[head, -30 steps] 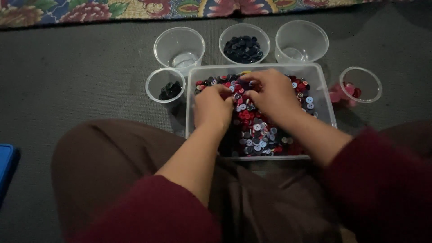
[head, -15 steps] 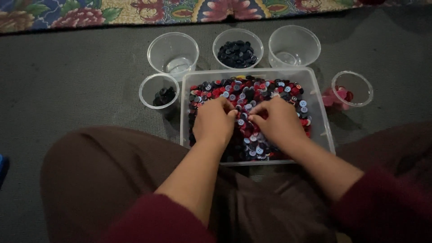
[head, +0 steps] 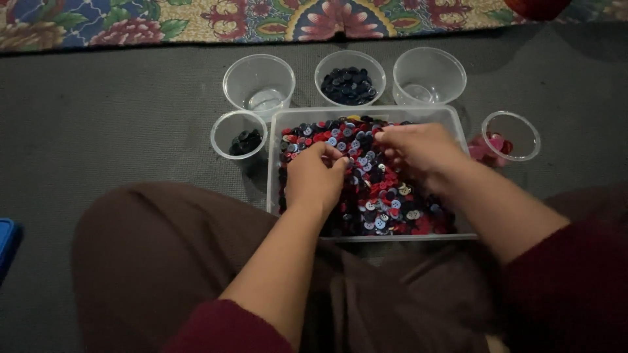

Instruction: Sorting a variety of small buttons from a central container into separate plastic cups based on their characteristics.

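Both hands in tray (head: 458, 124) of buttons (head: 386, 196). Left hand (head: 317, 176) fingers pinched together, right hand (head: 418, 147) curled; held button not visible. Buttons look light, hard, slippery; pinch by rim.

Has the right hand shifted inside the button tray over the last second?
Yes. The right hand slid down toward the tray's middle, then returned toward the far wall of the clear tray, nearer the navy-button cup.

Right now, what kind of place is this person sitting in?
Probably the floor of a home. A dark grey mat meets a flowery patterned rug, and the person sits cross-legged with a clear tray of buttons and plastic cups set on the floor.
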